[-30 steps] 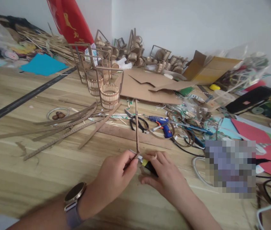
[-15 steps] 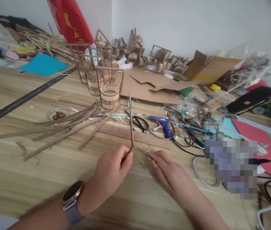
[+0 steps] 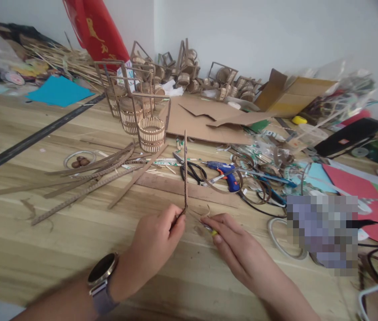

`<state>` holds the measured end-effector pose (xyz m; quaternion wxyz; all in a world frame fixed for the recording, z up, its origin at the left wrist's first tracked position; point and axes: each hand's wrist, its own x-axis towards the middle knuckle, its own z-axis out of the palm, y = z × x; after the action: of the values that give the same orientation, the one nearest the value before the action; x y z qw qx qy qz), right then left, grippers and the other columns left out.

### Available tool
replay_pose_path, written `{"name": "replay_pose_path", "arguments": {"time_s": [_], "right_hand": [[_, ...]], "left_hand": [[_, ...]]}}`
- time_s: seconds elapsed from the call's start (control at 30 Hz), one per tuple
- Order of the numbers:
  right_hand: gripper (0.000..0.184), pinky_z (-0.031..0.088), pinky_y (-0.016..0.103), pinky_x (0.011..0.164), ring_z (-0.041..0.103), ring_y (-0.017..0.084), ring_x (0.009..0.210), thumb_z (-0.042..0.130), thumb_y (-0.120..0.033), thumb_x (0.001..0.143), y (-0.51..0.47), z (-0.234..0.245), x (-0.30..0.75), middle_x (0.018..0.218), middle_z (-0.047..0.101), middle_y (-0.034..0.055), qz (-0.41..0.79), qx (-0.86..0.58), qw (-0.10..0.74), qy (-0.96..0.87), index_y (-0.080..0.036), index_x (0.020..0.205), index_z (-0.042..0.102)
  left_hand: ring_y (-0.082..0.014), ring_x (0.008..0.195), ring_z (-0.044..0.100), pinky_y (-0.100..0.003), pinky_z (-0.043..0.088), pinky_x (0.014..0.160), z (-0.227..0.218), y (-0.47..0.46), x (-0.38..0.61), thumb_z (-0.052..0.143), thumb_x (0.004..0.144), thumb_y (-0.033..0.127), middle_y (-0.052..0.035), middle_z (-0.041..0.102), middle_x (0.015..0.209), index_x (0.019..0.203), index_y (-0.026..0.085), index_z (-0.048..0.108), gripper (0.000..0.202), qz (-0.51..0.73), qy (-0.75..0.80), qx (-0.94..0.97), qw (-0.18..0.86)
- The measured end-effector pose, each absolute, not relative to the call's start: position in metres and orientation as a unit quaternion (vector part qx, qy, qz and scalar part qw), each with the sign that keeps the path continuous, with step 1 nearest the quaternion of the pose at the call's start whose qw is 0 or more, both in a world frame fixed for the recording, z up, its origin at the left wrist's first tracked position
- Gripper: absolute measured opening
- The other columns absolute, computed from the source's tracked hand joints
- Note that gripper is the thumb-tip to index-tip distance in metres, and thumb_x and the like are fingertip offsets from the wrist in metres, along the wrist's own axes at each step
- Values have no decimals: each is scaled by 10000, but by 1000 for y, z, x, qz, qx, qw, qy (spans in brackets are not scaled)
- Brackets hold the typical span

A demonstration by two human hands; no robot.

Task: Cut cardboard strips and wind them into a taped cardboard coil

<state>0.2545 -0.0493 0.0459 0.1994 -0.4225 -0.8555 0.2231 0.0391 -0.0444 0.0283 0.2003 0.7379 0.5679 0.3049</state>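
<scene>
My left hand (image 3: 162,234) pinches the lower end of a narrow brown cardboard strip (image 3: 186,171), which stands up almost vertically with its ridged edge towards me. My right hand (image 3: 234,243) is closed around a small craft knife (image 3: 213,232); only a bit of its yellow handle and metal tip shows, the rest lies under the fingers. The knife is just right of the strip's held end and apart from it. A thin curled shaving (image 3: 205,212) is by the right fingertips. Beyond the hands lies a flat brown cardboard piece (image 3: 162,185).
More brown strips (image 3: 88,183) are spread at left, near brown balls in a ring (image 3: 80,161). Small slatted buckets (image 3: 151,133) with handles stand behind. Black-handled scissors (image 3: 192,171) and a blue glue gun (image 3: 227,174) lie ahead. A tape ring (image 3: 285,240) is at right.
The right hand has shifted slightly, its forefinger now further over the knife tip. The strip in my left hand stands a little more upright. The camera view has shifted slightly.
</scene>
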Motion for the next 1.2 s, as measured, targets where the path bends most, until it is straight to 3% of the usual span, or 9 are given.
{"name": "replay_pose_path", "arguments": {"time_s": [1.03,1.2], "right_hand": [[360,608,341,838,718,211,949,372,-171,990,-50,50,254,1087,657,123,228,-430,188,-853,-197,1275,590],[370,611,321,828,718,207,949,375,-166,986,-50,53,255,1073,667,114,224,-429,187,-855,-210,1284,590]], "left_hand": [[-163,539,634,-257,334,517,25,-47,38,401,956,187,-8,700,652,890,202,617,227,271,536,789,131],[-150,485,568,-250,311,494,30,-47,38,393,948,211,17,625,579,827,208,590,231,287,538,776,162]]}}
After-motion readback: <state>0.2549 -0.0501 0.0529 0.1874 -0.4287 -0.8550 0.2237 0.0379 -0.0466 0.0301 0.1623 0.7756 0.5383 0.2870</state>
